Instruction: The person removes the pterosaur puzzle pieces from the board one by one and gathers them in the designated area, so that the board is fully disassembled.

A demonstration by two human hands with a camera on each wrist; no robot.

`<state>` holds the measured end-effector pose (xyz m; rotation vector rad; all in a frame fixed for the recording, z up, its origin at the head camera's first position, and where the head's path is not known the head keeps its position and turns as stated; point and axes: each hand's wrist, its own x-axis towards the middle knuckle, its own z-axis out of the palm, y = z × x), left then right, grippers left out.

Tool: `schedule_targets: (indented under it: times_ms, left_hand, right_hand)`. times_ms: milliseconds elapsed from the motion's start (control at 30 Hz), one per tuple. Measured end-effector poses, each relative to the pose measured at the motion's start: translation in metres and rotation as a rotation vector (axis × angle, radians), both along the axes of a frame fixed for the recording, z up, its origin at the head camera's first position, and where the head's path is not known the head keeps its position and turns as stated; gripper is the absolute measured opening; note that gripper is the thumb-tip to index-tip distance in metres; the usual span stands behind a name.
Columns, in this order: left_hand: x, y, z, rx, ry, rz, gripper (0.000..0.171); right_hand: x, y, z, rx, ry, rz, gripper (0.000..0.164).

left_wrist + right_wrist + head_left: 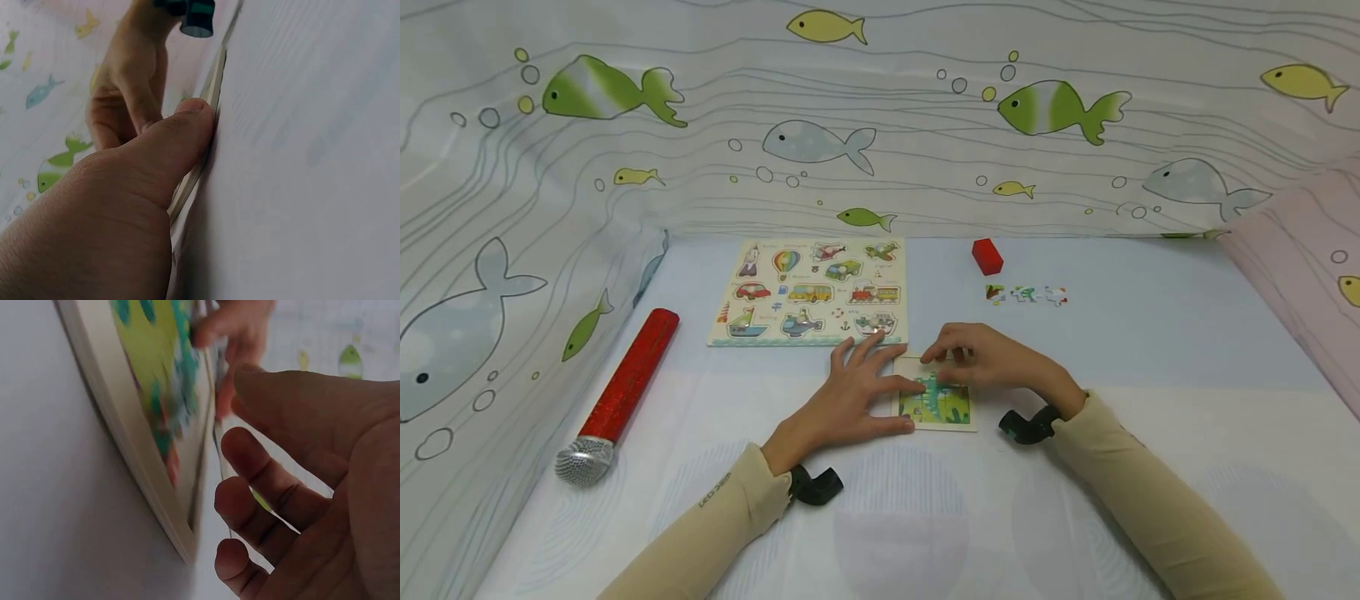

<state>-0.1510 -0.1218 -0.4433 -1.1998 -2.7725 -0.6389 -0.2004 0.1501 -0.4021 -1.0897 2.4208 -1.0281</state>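
Observation:
A small framed jigsaw puzzle (955, 410) with a green and teal animal picture lies flat on the table. My left hand (853, 396) spreads its fingers at the puzzle's left side. Its thumb touches the frame's edge (215, 81) in the left wrist view. Over the upper right part of the puzzle is my right hand (992, 357), fingers loosely bent, thumb and index finger apart. The right wrist view shows nothing between its visible fingers (247, 453); the picture surface (147, 350) is partly blurred there.
Behind the left hand lies a larger puzzle board (808, 292) with vehicle pictures. A red block (987, 257) and several loose jigsaw pieces (1026, 294) are at the back right. A red microphone (625, 383) lies at the left. Fish-print cloth (925, 108) hangs around the table.

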Motion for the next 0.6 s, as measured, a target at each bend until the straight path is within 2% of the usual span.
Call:
schedule_targets:
  times_ms: [200, 367, 600]
  left_hand:
    - [-0.001, 0.000, 0.000, 0.048, -0.012, 0.011, 0.045]
    - [-0.002, 0.000, 0.000, 0.045, -0.016, 0.049, 0.058]
    - [-0.004, 0.000, 0.001, 0.006, 0.070, 0.119, 0.068]
  right_hand:
    - [0.008, -0.012, -0.006, 0.063, 0.019, 0.027, 0.030]
    - [0.010, -0.015, -0.009, 0.064, 0.019, 0.032, 0.034]
    - [0.011, -0.017, -0.010, 0.060, 0.003, 0.043, 0.032]
